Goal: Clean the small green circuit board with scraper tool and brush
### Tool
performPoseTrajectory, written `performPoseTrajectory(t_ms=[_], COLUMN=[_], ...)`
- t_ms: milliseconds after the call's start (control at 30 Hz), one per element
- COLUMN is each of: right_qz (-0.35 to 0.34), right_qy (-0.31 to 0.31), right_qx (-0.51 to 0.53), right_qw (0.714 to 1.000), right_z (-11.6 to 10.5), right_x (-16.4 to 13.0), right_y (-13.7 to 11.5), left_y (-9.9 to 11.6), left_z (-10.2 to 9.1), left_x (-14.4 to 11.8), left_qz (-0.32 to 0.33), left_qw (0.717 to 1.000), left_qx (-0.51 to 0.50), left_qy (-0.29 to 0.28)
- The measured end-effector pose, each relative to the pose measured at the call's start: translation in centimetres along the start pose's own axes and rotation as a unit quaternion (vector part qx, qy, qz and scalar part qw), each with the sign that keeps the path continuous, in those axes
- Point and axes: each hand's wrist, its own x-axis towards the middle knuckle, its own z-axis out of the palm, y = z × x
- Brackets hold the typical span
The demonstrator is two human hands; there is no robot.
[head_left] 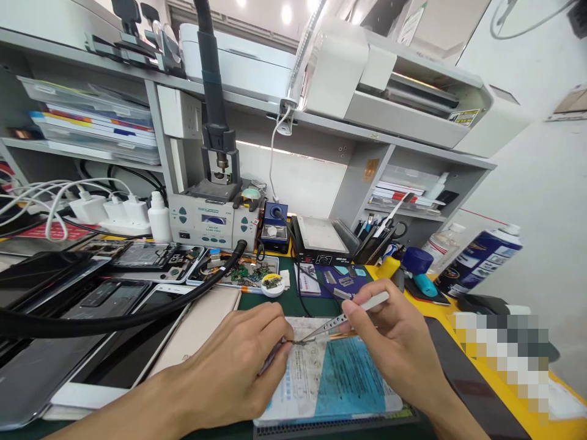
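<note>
My right hand is closed on a pair of silver tweezers with holes along the arms. Their tips reach down and left to a small dark part, too small to identify. My left hand pinches this part between thumb and fingertips, and its far end is hidden behind the fingers. Both hands are over a worn blue and white booklet lying on the green mat. Something thin and copper-coloured shows behind the tweezers, near my right fingers.
Disassembled phones lie at left, with a black hose across them. Behind stand a tray of circuit boards, a round white tin, a hot-air station and a heating plate. Bottles and a spray can are at right.
</note>
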Motion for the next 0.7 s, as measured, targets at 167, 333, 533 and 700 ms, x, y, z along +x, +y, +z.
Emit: performPoseTrajectory(t_ms=[167, 333, 533, 700], right_qz=[-0.016, -0.021, -0.022, -0.023], right_qy=[0.0, 0.002, 0.005, 0.012], right_qx=[0.0, -0.002, 0.009, 0.008], right_qw=[1.0, 1.0, 1.0, 1.0], right_z=[-0.01, 0.09, 0.2, 0.2], right_x=[0.01, -0.06, -0.14, -0.14], right_y=[-0.01, -0.26, -0.32, -0.24], left_y=[-0.06, -0.08, -0.03, -0.11], left_z=[0.12, 0.23, 0.15, 0.27], left_x=[0.1, 0.03, -0.2, -0.16], left_qz=[-0.004, -0.004, 0.0, -0.002], left_qw=[1.0, 1.0, 1.0, 0.999], left_qx=[0.006, 0.011, 0.016, 0.024], left_qy=[-0.005, -0.005, 0.006, 0.032])
